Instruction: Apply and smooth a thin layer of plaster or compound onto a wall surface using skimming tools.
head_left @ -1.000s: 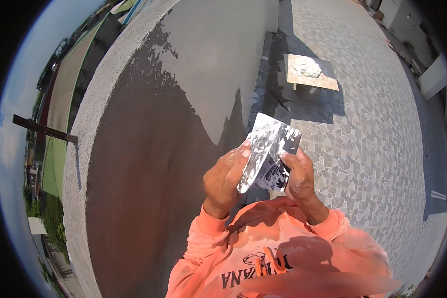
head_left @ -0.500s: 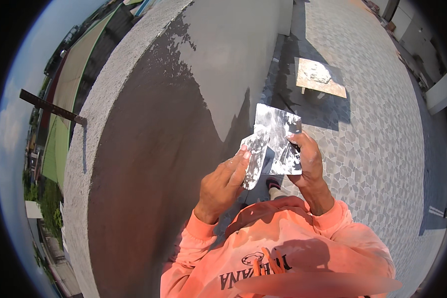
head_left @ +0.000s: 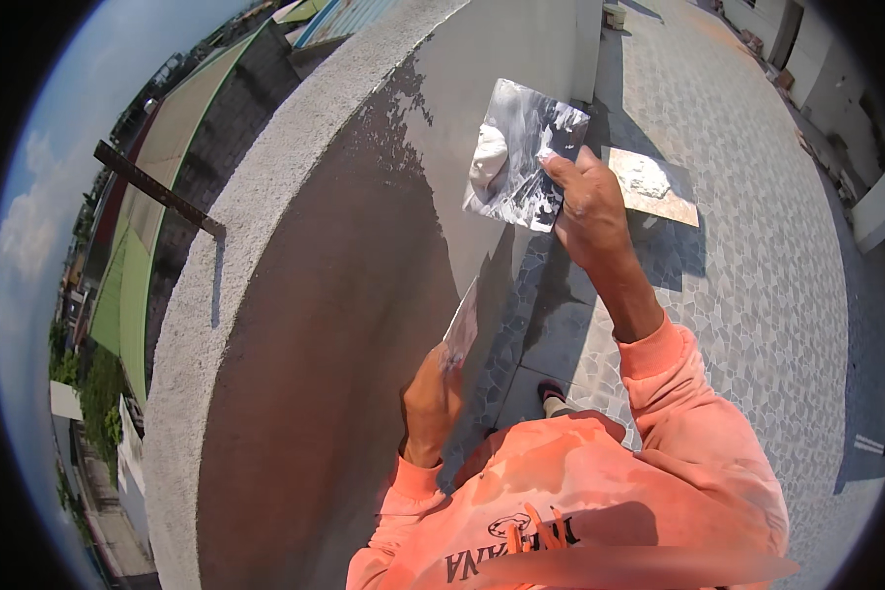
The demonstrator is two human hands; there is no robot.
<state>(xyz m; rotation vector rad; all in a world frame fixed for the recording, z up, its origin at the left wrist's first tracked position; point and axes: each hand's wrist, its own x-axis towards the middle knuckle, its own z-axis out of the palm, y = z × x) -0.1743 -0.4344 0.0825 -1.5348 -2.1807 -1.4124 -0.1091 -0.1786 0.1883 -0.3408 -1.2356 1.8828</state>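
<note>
My right hand (head_left: pixel 595 211) is closed on the edge of a square metal putty scraper (head_left: pixel 521 162), thumb on its near face. White smears cover the metal, and a thick lump of white putty (head_left: pixel 487 157) clings to its left side. The scraper is raised in front of the low wall. Lower down and to the left, my left hand (head_left: pixel 431 403) grips a smaller flat putty blade (head_left: pixel 462 320), seen almost edge-on, close to the wall face. That face is dark brown-grey (head_left: pixel 315 324) nearby, with a smooth lighter grey coat (head_left: pixel 492 59) farther off, ending in a ragged border.
A board (head_left: pixel 678 209) bearing a mound of white putty (head_left: pixel 643 178) stands raised off the stone-patterned floor (head_left: pixel 757 324) at right. A rusty metal bar (head_left: pixel 157 192) juts outward from the rough wall top (head_left: pixel 256 197). Roofs (head_left: pixel 138 285) lie beyond the wall.
The two scrapers, together before, are now apart. My right hand has moved up and away with the square one, which now shows a putty lump. My left hand has dropped slightly, its blade turned edge-on.
</note>
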